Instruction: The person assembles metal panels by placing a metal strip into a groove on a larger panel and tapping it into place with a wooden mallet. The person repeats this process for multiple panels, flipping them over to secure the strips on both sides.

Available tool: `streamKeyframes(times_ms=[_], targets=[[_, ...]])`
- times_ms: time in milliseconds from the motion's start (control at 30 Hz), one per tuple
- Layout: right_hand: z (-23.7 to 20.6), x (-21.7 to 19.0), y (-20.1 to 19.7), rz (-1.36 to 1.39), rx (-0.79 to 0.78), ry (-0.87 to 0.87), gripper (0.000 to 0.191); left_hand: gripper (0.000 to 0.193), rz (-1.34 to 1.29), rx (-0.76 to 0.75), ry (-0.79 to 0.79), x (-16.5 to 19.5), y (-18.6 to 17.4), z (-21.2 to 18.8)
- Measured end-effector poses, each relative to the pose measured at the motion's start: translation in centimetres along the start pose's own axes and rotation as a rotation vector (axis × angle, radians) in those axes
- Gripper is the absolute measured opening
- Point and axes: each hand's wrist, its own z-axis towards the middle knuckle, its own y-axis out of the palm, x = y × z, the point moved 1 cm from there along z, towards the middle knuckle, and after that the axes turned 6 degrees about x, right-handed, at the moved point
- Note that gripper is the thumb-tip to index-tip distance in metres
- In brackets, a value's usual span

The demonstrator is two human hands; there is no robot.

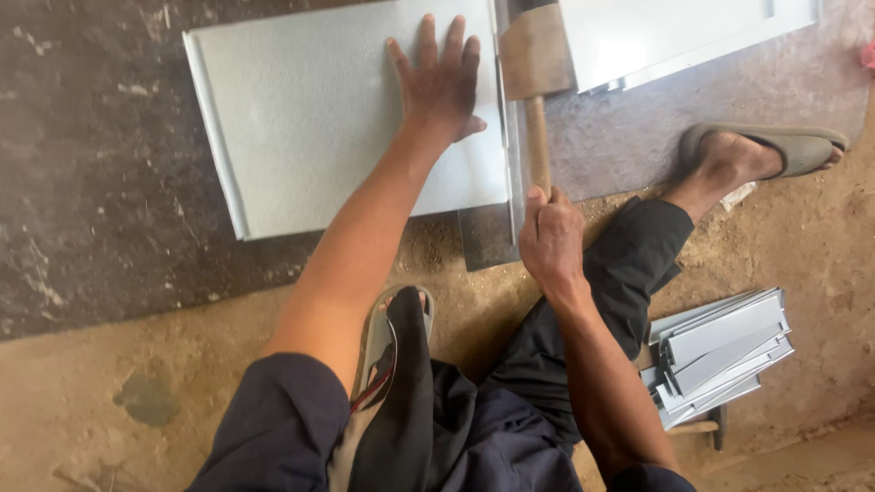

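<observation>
Dusty ground (118, 364), dark slab (91, 182). Left hand (442, 87), fingers spread flat on grey metal sheet (310, 118). Right hand (550, 241) fisted around wooden mallet (536, 82) at sheet's edge. Second panel (665, 32) just beyond; stacked metal strips (720, 351) beside right leg.

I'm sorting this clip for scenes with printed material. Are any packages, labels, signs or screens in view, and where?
None show in this view.
The nearest likeness is a stack of folded grey sheet-metal pieces on the dirt floor at lower right, bare of any label.
The left hand presses a plain pale grey metal sheet; the right hand grips a wooden mallet.
</observation>
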Motion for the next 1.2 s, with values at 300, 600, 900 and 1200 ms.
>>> streamKeyframes(times_ms=[300,600,900,1200], targets=[[-4.0,-0.3,-0.5,0.027,-0.054,0.083,0.039,0.117,0.012,0.007,-0.013,0.2,1.2,0.1],[-6.9,-0.3,-0.9,0.036,-0.101,0.251,0.043,0.125,-0.004,-0.101,-0.073,0.6,0.9,1.0],[-3.8,1.0,0.2,-0.024,-0.054,0.11,0.046,0.101,0.185,0.301,0.003,0.1,2.2,1.2],[-0.5,1.4,1.3,0.052,-0.043,0.125,0.048,0.117,-0.021,-0.04,-0.058,0.5,-0.5,0.4]])
